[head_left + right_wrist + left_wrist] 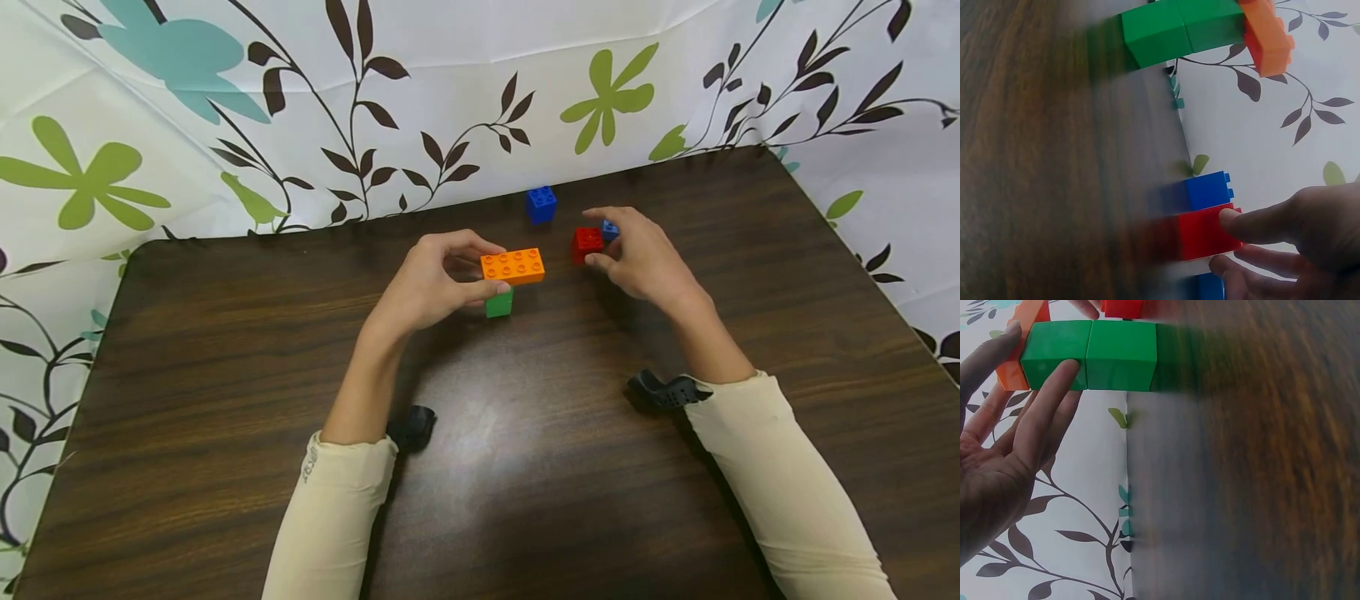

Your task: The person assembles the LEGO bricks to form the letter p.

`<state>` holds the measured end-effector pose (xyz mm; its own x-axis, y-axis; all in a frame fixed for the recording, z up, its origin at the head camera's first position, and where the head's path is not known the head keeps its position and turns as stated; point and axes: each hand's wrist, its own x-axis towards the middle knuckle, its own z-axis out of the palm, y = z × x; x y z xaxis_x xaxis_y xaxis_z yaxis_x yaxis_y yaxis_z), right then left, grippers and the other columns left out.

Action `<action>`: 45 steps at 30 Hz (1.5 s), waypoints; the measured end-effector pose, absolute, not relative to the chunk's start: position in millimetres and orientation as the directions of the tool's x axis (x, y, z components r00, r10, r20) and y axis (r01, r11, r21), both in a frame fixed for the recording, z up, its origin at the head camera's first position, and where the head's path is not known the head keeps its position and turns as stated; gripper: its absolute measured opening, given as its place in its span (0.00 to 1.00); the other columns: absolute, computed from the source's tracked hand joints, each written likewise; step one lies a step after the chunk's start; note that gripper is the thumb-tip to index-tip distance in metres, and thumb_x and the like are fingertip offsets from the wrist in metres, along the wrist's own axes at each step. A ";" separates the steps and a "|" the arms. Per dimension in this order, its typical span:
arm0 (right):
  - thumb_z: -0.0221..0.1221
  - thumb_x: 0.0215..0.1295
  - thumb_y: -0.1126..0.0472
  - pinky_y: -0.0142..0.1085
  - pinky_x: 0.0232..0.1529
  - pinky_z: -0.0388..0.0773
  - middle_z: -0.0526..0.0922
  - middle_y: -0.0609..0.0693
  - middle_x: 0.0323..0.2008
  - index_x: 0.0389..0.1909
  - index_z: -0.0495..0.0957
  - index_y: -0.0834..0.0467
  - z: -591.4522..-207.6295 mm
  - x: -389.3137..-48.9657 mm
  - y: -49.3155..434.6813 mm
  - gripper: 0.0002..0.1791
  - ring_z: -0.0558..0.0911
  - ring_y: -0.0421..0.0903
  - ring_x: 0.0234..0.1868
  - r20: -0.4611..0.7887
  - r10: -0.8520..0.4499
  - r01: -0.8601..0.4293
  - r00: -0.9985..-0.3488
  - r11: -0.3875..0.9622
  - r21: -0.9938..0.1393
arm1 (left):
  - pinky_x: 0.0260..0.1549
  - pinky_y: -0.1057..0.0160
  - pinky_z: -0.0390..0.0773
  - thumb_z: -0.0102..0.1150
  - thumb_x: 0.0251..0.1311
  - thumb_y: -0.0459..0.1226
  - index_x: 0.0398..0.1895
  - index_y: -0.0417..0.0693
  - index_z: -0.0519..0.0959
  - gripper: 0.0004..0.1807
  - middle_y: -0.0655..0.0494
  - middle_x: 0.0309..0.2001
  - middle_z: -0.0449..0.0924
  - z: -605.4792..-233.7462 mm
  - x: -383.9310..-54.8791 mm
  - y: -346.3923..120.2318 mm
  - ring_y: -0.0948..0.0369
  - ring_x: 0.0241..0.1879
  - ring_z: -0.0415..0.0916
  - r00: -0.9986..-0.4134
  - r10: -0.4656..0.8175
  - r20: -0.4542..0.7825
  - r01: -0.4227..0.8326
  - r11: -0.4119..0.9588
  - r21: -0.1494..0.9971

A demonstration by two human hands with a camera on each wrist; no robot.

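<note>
My left hand [438, 279] holds an orange eight-stud toy brick [513, 267] by one end, thumb in front and fingers behind. Under that brick stand two stacked green blocks [1091, 355], and one of my left fingertips lies along the upper block in the left wrist view. My right hand [648, 254] is spread at a red block [587, 245]. Its thumb tip overlaps the red block's side, while the index fingertip is above and behind it. A light blue block [611, 230] is partly hidden behind the right-hand fingers.
A dark blue block [541, 205] stands near the back edge of the dark wooden table [225, 375]. Behind the table hangs a white cloth [480, 92] with leaf and flower prints. Black straps with small devices [663, 390] sit at both wrists.
</note>
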<state>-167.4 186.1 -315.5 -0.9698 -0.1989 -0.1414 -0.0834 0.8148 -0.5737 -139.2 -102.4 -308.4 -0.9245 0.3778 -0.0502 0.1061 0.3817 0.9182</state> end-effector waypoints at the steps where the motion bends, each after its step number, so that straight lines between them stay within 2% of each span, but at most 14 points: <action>1: 0.64 0.76 0.64 0.59 0.59 0.82 0.69 0.66 0.75 0.80 0.66 0.58 -316.2 -167.5 186.3 0.34 0.80 0.64 0.57 -0.144 -0.192 -0.074 -0.971 0.811 -0.581 | 0.41 0.54 0.92 0.80 0.60 0.34 0.58 0.47 0.87 0.22 0.47 0.49 0.89 -308.6 -139.4 -102.7 0.51 0.48 0.87 -0.924 0.378 -0.049 0.108 0.385 0.917; 4: 0.63 0.77 0.64 0.59 0.60 0.82 0.74 0.65 0.71 0.76 0.69 0.60 -318.0 -168.0 186.4 0.29 0.80 0.64 0.58 -0.143 -0.176 -0.057 -0.974 0.799 -0.599 | 0.40 0.59 0.92 0.80 0.60 0.35 0.58 0.48 0.87 0.22 0.47 0.49 0.89 -308.5 -139.8 -102.5 0.52 0.47 0.87 -0.924 0.380 -0.045 0.121 0.401 0.908; 7: 0.62 0.78 0.64 0.59 0.61 0.82 0.75 0.65 0.70 0.73 0.70 0.61 -319.7 -168.4 186.8 0.26 0.80 0.64 0.59 -0.143 -0.156 -0.037 -0.977 0.792 -0.609 | 0.39 0.62 0.91 0.80 0.60 0.35 0.57 0.49 0.87 0.22 0.49 0.50 0.89 -308.4 -140.0 -102.1 0.54 0.47 0.86 -0.925 0.376 -0.048 0.121 0.412 0.903; 11: 0.61 0.79 0.65 0.60 0.63 0.82 0.76 0.65 0.70 0.72 0.70 0.61 -321.2 -168.5 187.5 0.25 0.79 0.64 0.60 -0.136 -0.135 -0.023 -0.981 0.787 -0.617 | 0.39 0.62 0.91 0.80 0.60 0.35 0.57 0.49 0.87 0.22 0.49 0.51 0.88 -307.9 -139.9 -101.6 0.54 0.47 0.85 -0.926 0.372 -0.067 0.098 0.407 0.908; 20: 0.63 0.77 0.65 0.63 0.73 0.74 0.78 0.67 0.67 0.67 0.74 0.64 -318.3 -168.4 187.3 0.22 0.77 0.66 0.66 -0.082 -0.128 -0.046 -0.988 0.768 -0.639 | 0.39 0.60 0.92 0.80 0.60 0.33 0.57 0.47 0.86 0.22 0.46 0.49 0.88 -308.9 -139.4 -102.6 0.53 0.47 0.85 -0.924 0.372 -0.083 0.063 0.363 0.930; 27: 0.63 0.76 0.68 0.62 0.68 0.80 0.78 0.66 0.68 0.67 0.74 0.64 -306.7 -164.4 182.6 0.21 0.80 0.67 0.67 -0.063 -0.119 -0.047 -0.991 0.746 -0.664 | 0.40 0.57 0.92 0.79 0.60 0.32 0.57 0.46 0.86 0.22 0.46 0.48 0.88 -310.5 -140.3 -102.6 0.54 0.46 0.86 -0.923 0.372 -0.095 0.047 0.355 0.934; 33: 0.64 0.75 0.69 0.62 0.66 0.81 0.79 0.67 0.68 0.66 0.75 0.65 -298.2 -159.1 178.3 0.21 0.81 0.68 0.67 -0.021 -0.131 -0.083 -0.991 0.733 -0.676 | 0.39 0.57 0.92 0.79 0.59 0.32 0.58 0.46 0.86 0.22 0.45 0.49 0.88 -310.1 -139.8 -101.7 0.53 0.48 0.85 -0.924 0.366 -0.113 0.029 0.363 0.931; 45: 0.67 0.71 0.71 0.61 0.63 0.83 0.82 0.65 0.65 0.64 0.79 0.64 -284.6 -146.9 169.0 0.21 0.83 0.66 0.65 0.133 -0.146 -0.197 -0.980 0.698 -0.689 | 0.39 0.59 0.92 0.79 0.60 0.33 0.58 0.46 0.86 0.22 0.45 0.49 0.88 -310.2 -139.5 -102.9 0.53 0.48 0.86 -0.922 0.372 -0.106 0.046 0.379 0.924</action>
<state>-146.9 169.0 -284.6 -0.9804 -0.1455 0.1330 -0.1970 0.6979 -0.6886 -139.5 -102.9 -310.2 -0.9220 0.3723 -0.1063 0.0463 0.3786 0.9244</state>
